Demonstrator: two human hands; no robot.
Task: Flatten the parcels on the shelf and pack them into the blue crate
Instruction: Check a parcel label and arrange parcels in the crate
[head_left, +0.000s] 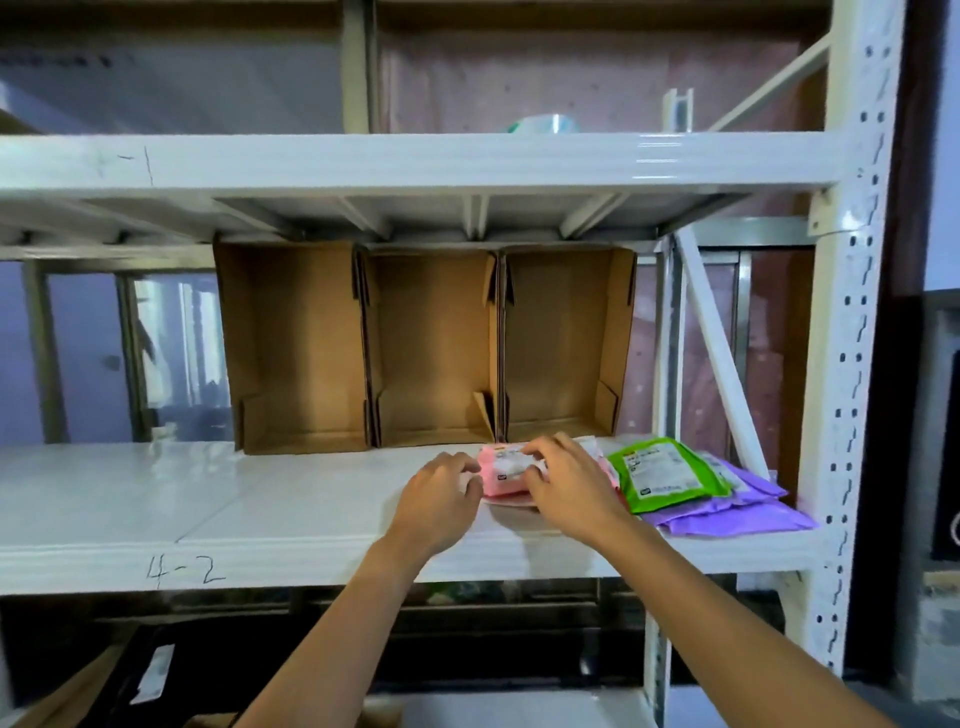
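Your left hand (441, 493) holds the pink parcel (501, 473) by its left edge with curled fingers; your right hand (563, 478) grips it from above; it lies on the white shelf (260, 499), beside a green parcel (662, 470) that rests on purple parcels (737, 506).

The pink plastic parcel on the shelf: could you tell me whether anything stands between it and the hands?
Nothing visible: the left hand grips the pink plastic parcel at its left edge, the right hand holds its top. The blue crate is out of view.
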